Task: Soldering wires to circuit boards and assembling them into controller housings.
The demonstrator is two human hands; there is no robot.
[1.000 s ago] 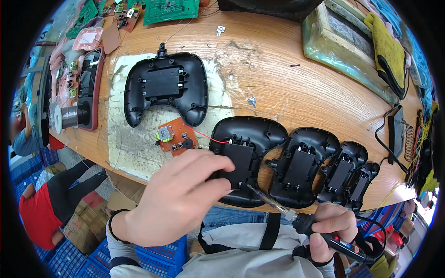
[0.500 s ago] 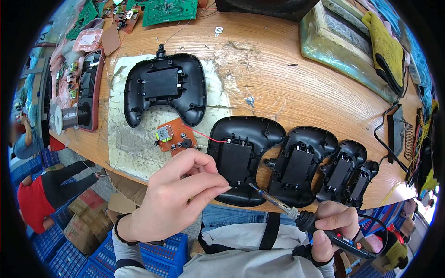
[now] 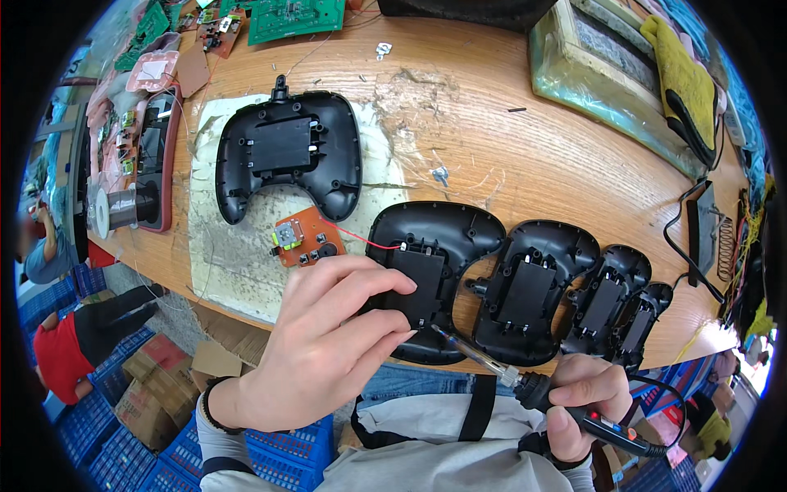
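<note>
Reaching over a black gamepad shell half (image 3: 385, 220), my left hand (image 3: 332, 348) has its thumb and index finger close together by the shell's lower metal contact. What they pinch, if anything, is too small to make out; the other fingers are curled above. My right hand (image 3: 586, 398) grips a soldering iron (image 3: 537, 389), its tip pointing left, close beside that contact. A red wire (image 3: 361, 238) runs from the shell's upper contact to an orange-brown circuit board (image 3: 307, 230) with a small joystick module. Part of the board is behind my left hand.
Another black shell (image 3: 279, 146) lies on a stained pale sheet (image 3: 209, 271). Several more shells (image 3: 529, 291) line up rightward along the table edge. A solder spool (image 3: 115, 209) stands left, green boards (image 3: 295, 18) at the back, a yellow glove (image 3: 680, 86) and coiled iron stand (image 3: 723, 250) at right.
My left hand has turned and its upper fingers have lifted and spread. The soldering iron has moved slightly left, bringing its tip nearer the contact.
</note>
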